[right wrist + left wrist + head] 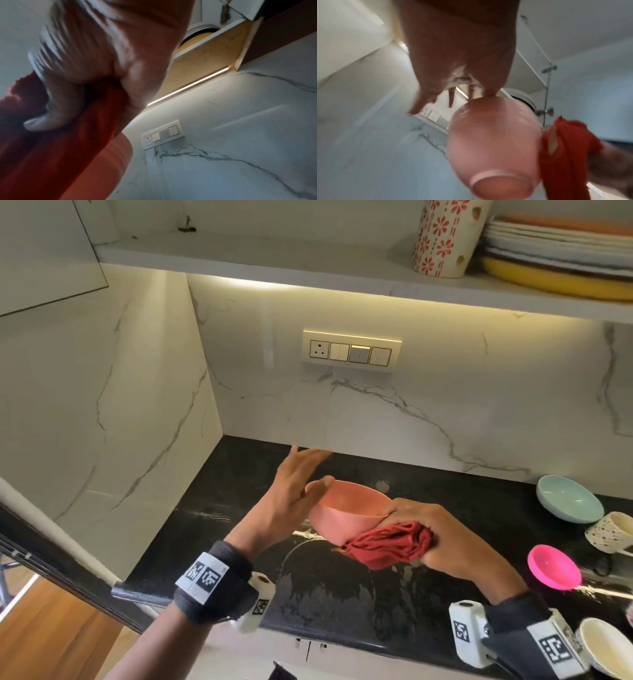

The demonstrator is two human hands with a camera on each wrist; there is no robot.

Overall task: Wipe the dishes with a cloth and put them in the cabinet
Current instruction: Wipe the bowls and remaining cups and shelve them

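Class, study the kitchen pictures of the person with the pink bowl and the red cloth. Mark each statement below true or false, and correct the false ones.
1. The right hand grips the red cloth against the pink bowl. True.
2. The left hand is clenched in a fist. False: its fingers are straight, with the thumb at the bowl's rim.
3. A light blue bowl sits on the shelf. False: it sits on the black counter.
4. A stack of plates stands on the shelf beside a flowered cup. True.
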